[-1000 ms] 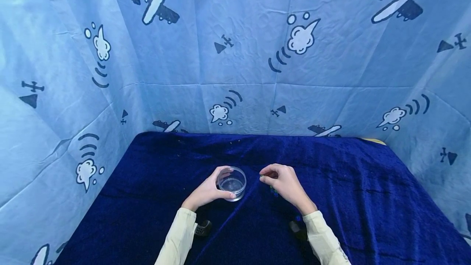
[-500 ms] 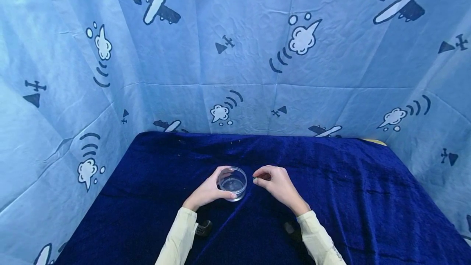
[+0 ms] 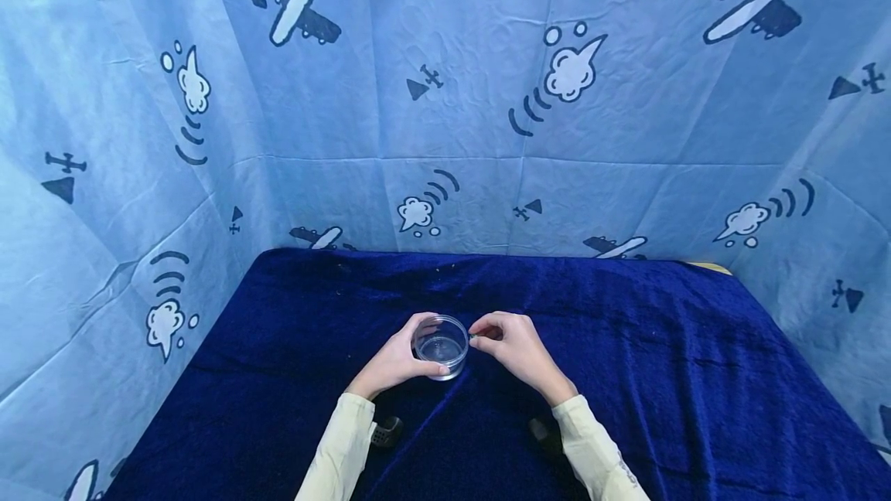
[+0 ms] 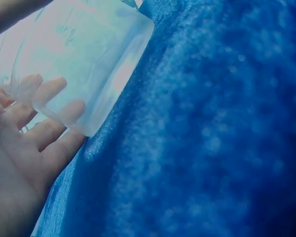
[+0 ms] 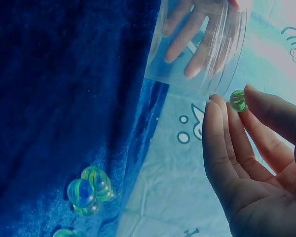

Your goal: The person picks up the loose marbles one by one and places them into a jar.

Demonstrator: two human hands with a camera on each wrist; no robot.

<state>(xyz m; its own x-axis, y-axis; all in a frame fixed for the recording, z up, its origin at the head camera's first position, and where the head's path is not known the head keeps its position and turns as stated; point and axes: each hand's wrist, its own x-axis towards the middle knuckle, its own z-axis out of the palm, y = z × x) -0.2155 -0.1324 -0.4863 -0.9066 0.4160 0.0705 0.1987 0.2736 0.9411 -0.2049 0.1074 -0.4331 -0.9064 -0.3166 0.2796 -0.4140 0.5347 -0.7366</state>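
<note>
My left hand (image 3: 398,362) grips a clear round plastic jar (image 3: 452,368) from its left side, thumb in front and fingers behind. The jar stands upright with its open mouth facing up, and nothing shows inside it in the head view. Through its wall in the right wrist view the left fingers (image 5: 185,42) appear spread. My right hand (image 3: 511,346) pinches a green glass marble (image 5: 238,100) between thumb and fingertips, close beside the jar's right rim. In the left wrist view the jar's base (image 4: 121,81) sits against the blue cloth.
Several blue and green marbles (image 5: 82,192) lie clustered on the cloth, with another marble (image 5: 66,233) nearer the bottom of the right wrist view. Dark blue velvet (image 3: 313,315) covers the table. Light blue curtains (image 3: 473,99) with airplane prints enclose its back and sides.
My right hand has moved left with the marble, from over the loose marbles to the jar's rim. The left hand and the jar have stayed in place.
</note>
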